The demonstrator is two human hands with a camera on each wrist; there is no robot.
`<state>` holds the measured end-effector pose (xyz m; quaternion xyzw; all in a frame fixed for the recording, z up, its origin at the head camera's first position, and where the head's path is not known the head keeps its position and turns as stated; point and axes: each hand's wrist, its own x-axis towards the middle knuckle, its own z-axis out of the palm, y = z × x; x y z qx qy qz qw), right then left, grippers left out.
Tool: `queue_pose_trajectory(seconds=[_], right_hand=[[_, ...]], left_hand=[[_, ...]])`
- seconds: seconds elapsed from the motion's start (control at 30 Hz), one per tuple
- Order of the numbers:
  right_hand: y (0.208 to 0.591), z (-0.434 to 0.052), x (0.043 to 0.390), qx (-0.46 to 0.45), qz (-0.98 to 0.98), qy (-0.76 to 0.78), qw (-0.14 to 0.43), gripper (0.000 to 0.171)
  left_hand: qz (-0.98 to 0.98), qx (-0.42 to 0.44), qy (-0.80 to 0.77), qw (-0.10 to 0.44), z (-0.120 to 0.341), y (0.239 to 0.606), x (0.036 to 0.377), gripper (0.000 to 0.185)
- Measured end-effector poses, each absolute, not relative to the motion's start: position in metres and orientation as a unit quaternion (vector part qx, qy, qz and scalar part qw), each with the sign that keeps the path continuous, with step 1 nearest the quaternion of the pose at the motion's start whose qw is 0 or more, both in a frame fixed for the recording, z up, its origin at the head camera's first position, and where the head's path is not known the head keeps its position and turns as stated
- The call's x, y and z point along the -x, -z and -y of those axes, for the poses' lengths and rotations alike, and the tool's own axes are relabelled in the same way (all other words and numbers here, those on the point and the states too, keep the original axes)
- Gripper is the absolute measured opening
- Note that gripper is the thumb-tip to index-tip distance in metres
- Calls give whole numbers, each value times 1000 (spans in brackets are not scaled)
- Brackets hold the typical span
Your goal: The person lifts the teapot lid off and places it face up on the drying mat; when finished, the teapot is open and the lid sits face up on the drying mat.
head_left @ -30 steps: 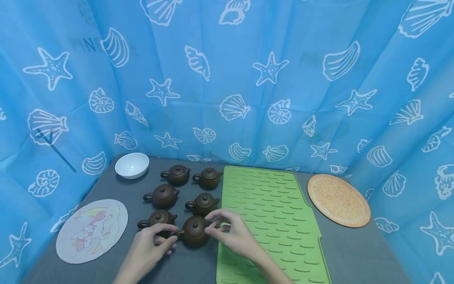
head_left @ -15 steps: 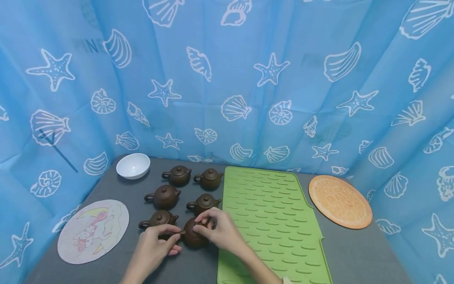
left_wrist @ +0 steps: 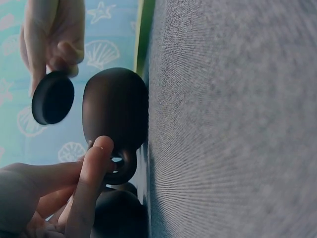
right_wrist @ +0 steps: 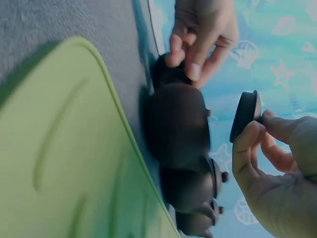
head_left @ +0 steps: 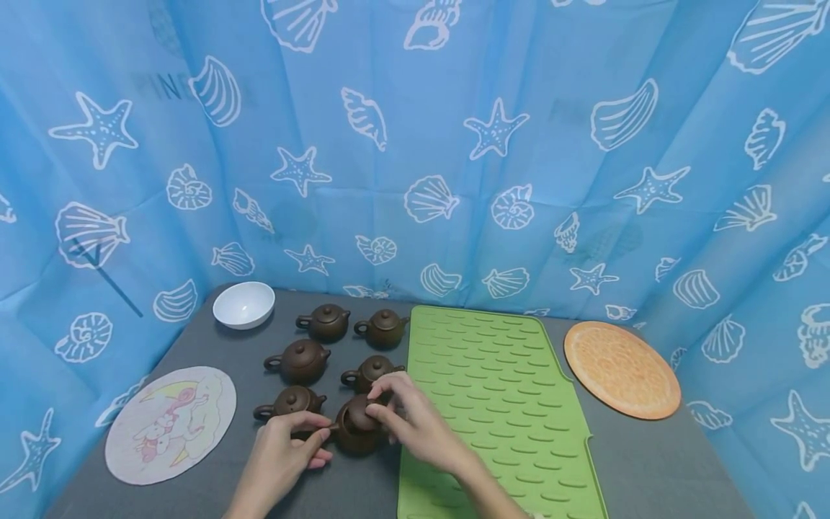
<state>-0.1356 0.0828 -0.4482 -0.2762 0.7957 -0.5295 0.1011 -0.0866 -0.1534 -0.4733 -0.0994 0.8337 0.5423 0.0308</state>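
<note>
Several small brown clay teapots stand on the grey table. The nearest teapot (head_left: 350, 438) (left_wrist: 116, 111) (right_wrist: 176, 124) sits beside the green mat's left edge. My left hand (head_left: 316, 435) (left_wrist: 96, 158) pinches its handle. My right hand (head_left: 379, 412) (right_wrist: 260, 126) pinches the lid (head_left: 362, 418) (left_wrist: 53, 97) (right_wrist: 245, 115) by its knob and holds it just above the pot's open mouth, clear of the rim.
A ribbed green silicone mat (head_left: 499, 404) covers the table's middle. A white bowl (head_left: 243, 304) stands at the back left, a round picture mat (head_left: 170, 422) at the front left, an orange round mat (head_left: 620, 367) to the right. Blue seashell curtain surrounds the table.
My right hand moved from the spout side onto the lid, gripped its knob and lifted it off the pot. The left hand stayed on the handle.
</note>
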Motion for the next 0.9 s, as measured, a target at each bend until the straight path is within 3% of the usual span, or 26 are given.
queue_pose_trajectory(seconds=[0.23,0.47,0.67,0.9], right_hand=[[437,-105,138,281,-795,524,120,22],[428,-133,148,292,-755,566,157,51],[426,-155,157,288,-725,593,197,45],[429,-162,162,261,-751,576,189,56]], left_hand=[[-835,105,-539,37,151,472,85,14],[-834,98,-543,32,151,474,86,13],[-833,92,-545,23,153,475,86,14],[-836,102,-539,28,153,473,86,14]])
